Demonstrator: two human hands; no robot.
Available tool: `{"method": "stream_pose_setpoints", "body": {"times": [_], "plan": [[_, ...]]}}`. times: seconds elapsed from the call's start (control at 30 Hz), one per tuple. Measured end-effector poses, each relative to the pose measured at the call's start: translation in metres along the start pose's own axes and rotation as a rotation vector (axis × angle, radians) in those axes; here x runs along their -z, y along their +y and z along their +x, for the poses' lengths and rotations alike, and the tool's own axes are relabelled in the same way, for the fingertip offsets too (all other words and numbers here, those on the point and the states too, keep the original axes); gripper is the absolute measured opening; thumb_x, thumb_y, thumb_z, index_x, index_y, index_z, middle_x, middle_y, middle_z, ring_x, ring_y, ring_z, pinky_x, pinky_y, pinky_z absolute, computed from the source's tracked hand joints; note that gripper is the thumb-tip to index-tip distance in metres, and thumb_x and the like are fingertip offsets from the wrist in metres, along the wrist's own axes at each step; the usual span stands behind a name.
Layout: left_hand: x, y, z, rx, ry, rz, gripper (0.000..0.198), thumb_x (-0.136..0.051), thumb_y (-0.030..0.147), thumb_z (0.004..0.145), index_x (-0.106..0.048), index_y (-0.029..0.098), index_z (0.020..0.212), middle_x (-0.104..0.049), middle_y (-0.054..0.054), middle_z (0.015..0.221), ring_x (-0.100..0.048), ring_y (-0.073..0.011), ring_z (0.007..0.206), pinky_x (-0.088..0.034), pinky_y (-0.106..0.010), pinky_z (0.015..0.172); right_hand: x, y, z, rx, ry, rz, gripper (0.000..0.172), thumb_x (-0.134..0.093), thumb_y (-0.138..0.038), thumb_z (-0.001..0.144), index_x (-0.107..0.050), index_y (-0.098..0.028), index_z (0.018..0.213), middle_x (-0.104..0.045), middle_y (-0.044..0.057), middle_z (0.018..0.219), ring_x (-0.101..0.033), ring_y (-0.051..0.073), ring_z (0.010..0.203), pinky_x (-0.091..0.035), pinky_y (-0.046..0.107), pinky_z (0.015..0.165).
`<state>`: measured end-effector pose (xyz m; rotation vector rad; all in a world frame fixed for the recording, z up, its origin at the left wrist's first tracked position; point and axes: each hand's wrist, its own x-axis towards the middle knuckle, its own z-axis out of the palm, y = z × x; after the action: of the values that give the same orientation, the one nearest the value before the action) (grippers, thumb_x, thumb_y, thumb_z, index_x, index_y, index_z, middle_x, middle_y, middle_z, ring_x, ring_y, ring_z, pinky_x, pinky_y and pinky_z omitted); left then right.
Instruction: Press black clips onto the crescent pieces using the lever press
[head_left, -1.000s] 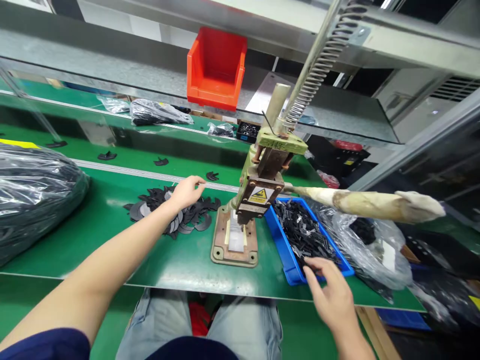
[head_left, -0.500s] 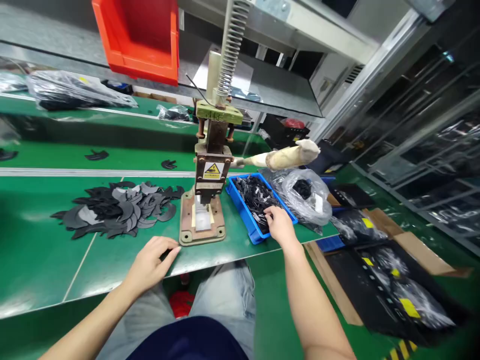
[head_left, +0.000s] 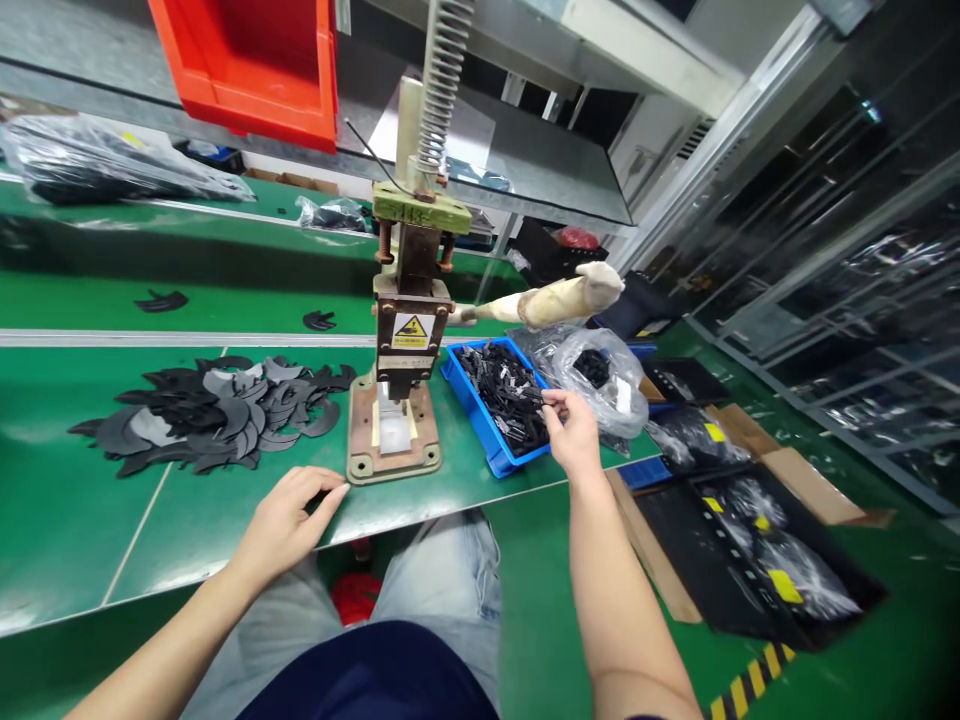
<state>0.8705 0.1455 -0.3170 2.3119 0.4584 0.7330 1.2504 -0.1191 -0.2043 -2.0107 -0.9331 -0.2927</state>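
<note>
Right hand was at the right rim of the blue tray, thumb and forefinger nearly meeting by a dark sliver; couldn't tell if it was pinched. Small black parts filled the tray, just left of and beyond those fingertips. Tray's long axis ran away from the person, far end angled left, toward the press. Left hand lay on the desk, thumb spread from the fingers, nothing visible in it, thumb tip by the base plate's near-left corner. Base plate sat between left hand and tray, so right hand was clearly nearer the parts.
</note>
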Motion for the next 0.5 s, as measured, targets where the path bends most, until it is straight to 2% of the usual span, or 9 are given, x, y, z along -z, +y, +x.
{"method": "stream_pose_setpoints", "body": {"times": [0.07,0.17,0.3,0.4,0.5], "plan": [[0.003,0.014,0.005,-0.017,0.021,-0.041,0.019,-0.065,0.041,0.100,-0.077,0.027,0.099,-0.080,-0.006,0.107,-0.072,-0.0269,0.104,-0.055,-0.042,0.099,-0.010,-0.013,-0.007,0.013,0.035,0.088,0.026,-0.060,-0.035,0.096,-0.070,-0.020,0.115,-0.072,0.009,0.105,-0.066,0.021,0.092,-0.058,0.043,0.091],[0.004,0.050,0.020,0.010,0.026,-0.188,0.019,-0.068,0.040,0.099,-0.077,0.025,0.106,-0.079,-0.007,0.109,-0.071,-0.0249,0.104,-0.055,-0.040,0.098,-0.037,-0.044,-0.029,0.053,0.040,0.227,0.022,-0.060,-0.036,0.099,-0.067,-0.021,0.114,-0.070,0.008,0.106,-0.068,0.020,0.097,-0.060,0.041,0.091],[-0.004,0.099,0.046,0.236,-0.112,-0.579,0.040,-0.068,0.049,0.099,-0.072,0.021,0.128,-0.078,-0.009,0.112,-0.071,-0.0205,0.094,-0.058,-0.034,0.086,-0.077,-0.095,-0.071,0.134,-0.024,0.439,0.012,-0.063,-0.031,0.099,-0.069,-0.024,0.107,-0.068,0.008,0.105,-0.068,0.021,0.101,-0.061,0.040,0.090],[-0.009,0.115,0.057,0.331,-0.217,-0.772,0.048,-0.068,0.057,0.096,-0.074,0.018,0.124,-0.079,-0.008,0.100,-0.065,-0.0161,0.073,-0.054,-0.029,0.068,-0.096,-0.119,-0.095,0.206,-0.113,0.565,0.013,-0.064,-0.024,0.098,-0.071,-0.026,0.109,-0.068,0.006,0.101,-0.067,0.021,0.098,-0.060,0.041,0.088],[-0.008,0.115,0.054,0.366,-0.216,-0.788,0.045,-0.068,0.059,0.095,-0.078,0.018,0.111,-0.077,-0.005,0.091,-0.059,-0.0136,0.064,-0.050,-0.027,0.061,-0.105,-0.125,-0.107,0.240,-0.169,0.604,0.020,-0.064,-0.020,0.098,-0.071,-0.028,0.115,-0.069,0.007,0.104,-0.068,0.021,0.100,-0.060,0.041,0.088]]}}
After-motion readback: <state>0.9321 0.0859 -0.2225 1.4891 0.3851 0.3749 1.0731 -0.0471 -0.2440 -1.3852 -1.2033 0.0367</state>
